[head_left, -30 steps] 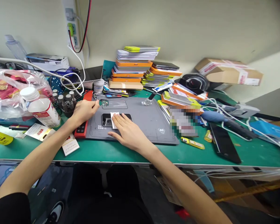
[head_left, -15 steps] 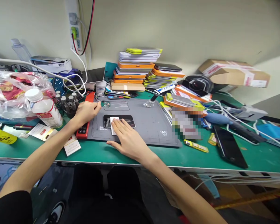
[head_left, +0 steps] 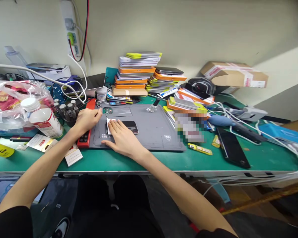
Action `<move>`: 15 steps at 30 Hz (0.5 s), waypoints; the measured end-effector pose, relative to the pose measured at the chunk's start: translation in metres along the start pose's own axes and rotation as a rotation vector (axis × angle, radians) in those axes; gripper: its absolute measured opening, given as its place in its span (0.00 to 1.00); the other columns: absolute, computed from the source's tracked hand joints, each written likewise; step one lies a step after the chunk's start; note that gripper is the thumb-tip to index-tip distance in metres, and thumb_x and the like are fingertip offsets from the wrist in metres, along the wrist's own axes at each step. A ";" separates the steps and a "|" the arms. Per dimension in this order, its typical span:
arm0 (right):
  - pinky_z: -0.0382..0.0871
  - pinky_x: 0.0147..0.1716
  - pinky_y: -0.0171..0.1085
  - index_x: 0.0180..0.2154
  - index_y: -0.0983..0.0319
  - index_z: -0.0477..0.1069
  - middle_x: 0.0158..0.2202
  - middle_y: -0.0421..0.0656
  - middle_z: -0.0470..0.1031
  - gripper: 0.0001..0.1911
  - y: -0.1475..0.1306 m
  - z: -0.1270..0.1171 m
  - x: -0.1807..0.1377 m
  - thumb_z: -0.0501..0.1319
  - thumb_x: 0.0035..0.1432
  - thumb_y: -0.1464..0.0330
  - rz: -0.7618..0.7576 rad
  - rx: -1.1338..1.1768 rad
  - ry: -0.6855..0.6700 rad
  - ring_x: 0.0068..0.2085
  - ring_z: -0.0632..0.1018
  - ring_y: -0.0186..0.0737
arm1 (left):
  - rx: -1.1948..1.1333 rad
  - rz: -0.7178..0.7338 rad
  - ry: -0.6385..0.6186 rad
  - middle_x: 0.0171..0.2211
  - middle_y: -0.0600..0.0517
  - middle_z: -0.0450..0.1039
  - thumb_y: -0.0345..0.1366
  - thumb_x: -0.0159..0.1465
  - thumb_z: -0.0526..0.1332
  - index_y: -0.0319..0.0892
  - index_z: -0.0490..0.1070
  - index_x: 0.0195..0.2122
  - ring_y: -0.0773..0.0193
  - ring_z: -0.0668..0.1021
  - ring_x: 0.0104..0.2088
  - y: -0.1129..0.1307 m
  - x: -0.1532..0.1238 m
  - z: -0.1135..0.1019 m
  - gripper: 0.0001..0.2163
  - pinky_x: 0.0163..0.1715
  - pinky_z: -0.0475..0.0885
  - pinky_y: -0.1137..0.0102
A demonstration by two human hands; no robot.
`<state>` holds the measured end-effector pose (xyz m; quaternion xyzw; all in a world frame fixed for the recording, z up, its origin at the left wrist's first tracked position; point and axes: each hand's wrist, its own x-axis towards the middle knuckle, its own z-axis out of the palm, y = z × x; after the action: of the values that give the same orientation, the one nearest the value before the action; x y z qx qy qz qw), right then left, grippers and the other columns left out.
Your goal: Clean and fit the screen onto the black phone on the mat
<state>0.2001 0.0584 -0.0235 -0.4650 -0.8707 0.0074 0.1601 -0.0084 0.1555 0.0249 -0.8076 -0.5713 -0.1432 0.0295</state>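
A dark phone (head_left: 129, 126) lies flat on the grey work mat (head_left: 151, 132). My right hand (head_left: 123, 140) rests open on it, its fingers stretched flat and pressing a small white wipe (head_left: 110, 123) against the phone's left end. My left hand (head_left: 86, 119) sits at the mat's left edge with its fingers curled, the fingertips close to a small green part (head_left: 106, 111); what it pinches, if anything, is too small to make out. Under that hand's wrist lies a red device with buttons (head_left: 85, 137).
A white bottle (head_left: 43, 119) and a plastic bag (head_left: 12, 99) stand left. Stacks of phone boxes (head_left: 139, 71) rise behind the mat. A black phone (head_left: 232, 152), a yellow lighter (head_left: 199, 149), cables (head_left: 240, 115) and a cardboard box (head_left: 234, 74) lie right. Screwdriver bits (head_left: 67, 110) stand near my left hand.
My right hand has slid the white wipe leftward along the phone, from its middle to its left end. My left hand has stayed at the mat's edge.
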 end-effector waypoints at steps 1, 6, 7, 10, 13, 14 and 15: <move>0.54 0.85 0.60 0.78 0.83 0.62 0.80 0.70 0.61 0.55 -0.004 0.001 -0.007 0.51 0.81 0.38 -0.013 0.001 0.007 0.83 0.64 0.65 | 0.003 -0.002 -0.001 0.35 0.38 0.88 0.50 0.82 0.46 0.43 0.87 0.34 0.48 0.88 0.38 0.000 0.000 0.000 0.32 0.38 0.68 0.61; 0.55 0.85 0.61 0.78 0.85 0.61 0.80 0.71 0.61 0.57 -0.018 0.002 -0.033 0.53 0.80 0.37 -0.084 -0.022 0.043 0.82 0.65 0.68 | 0.006 0.002 -0.002 0.34 0.39 0.88 0.51 0.82 0.46 0.44 0.86 0.34 0.49 0.88 0.38 -0.001 0.000 0.002 0.32 0.38 0.67 0.61; 0.54 0.85 0.61 0.78 0.85 0.62 0.80 0.70 0.61 0.56 -0.018 0.001 -0.032 0.53 0.80 0.38 -0.082 -0.025 0.040 0.82 0.65 0.67 | 0.005 0.004 -0.001 0.34 0.39 0.88 0.51 0.82 0.46 0.44 0.86 0.34 0.49 0.88 0.38 -0.001 0.000 0.002 0.32 0.38 0.67 0.61; 0.52 0.86 0.60 0.77 0.84 0.64 0.79 0.69 0.63 0.53 -0.015 -0.001 -0.016 0.51 0.82 0.40 -0.055 -0.026 0.018 0.82 0.66 0.65 | 0.006 0.008 0.003 0.35 0.39 0.88 0.51 0.82 0.46 0.44 0.86 0.34 0.49 0.88 0.38 -0.002 0.000 0.001 0.32 0.38 0.67 0.61; 0.51 0.86 0.58 0.76 0.87 0.64 0.78 0.71 0.64 0.54 -0.013 -0.002 0.006 0.51 0.82 0.40 -0.022 -0.037 -0.004 0.81 0.67 0.66 | 0.011 0.006 0.009 0.36 0.38 0.89 0.50 0.82 0.46 0.44 0.86 0.34 0.49 0.88 0.38 -0.002 0.000 0.000 0.31 0.37 0.66 0.60; 0.51 0.86 0.58 0.76 0.88 0.64 0.78 0.72 0.65 0.54 -0.013 -0.002 0.012 0.51 0.82 0.40 -0.009 -0.037 -0.007 0.81 0.67 0.67 | 0.013 0.004 0.010 0.36 0.38 0.89 0.50 0.82 0.47 0.44 0.86 0.34 0.49 0.88 0.38 -0.002 0.000 -0.001 0.31 0.37 0.66 0.60; 0.51 0.86 0.57 0.75 0.88 0.64 0.78 0.73 0.65 0.55 -0.013 -0.001 0.017 0.51 0.82 0.39 0.004 -0.034 -0.006 0.81 0.67 0.67 | 0.014 0.003 0.011 0.36 0.38 0.89 0.50 0.82 0.47 0.44 0.86 0.34 0.49 0.88 0.38 -0.002 0.000 -0.001 0.31 0.37 0.66 0.60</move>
<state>0.1811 0.0644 -0.0161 -0.4694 -0.8702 -0.0057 0.1495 -0.0100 0.1560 0.0257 -0.8076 -0.5708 -0.1434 0.0384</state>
